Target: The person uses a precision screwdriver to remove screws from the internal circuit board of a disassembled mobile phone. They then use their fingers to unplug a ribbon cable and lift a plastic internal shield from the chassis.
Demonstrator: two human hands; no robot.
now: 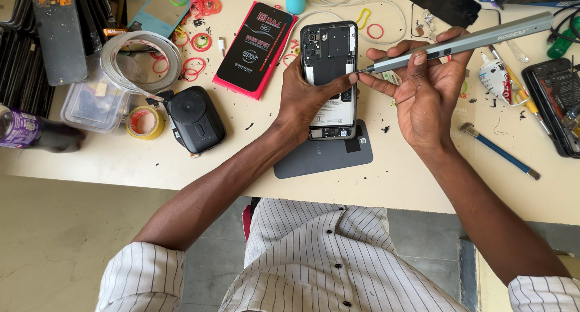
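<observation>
The opened phone [328,76] is above the desk [423,173], our left hand [305,97] grasping it. Our right hand [423,88] fingers clench the electric screwdriver [459,43]; we think its tip can slip and scratch the board.

tape roll [145,122], black case [194,120], rubber bands [201,42] — scattered on the table [90,161].

The left hand [308,97] grips an opened phone [328,58]; the right hand [426,88] holds a grey screwdriver [465,41] against it.
</observation>
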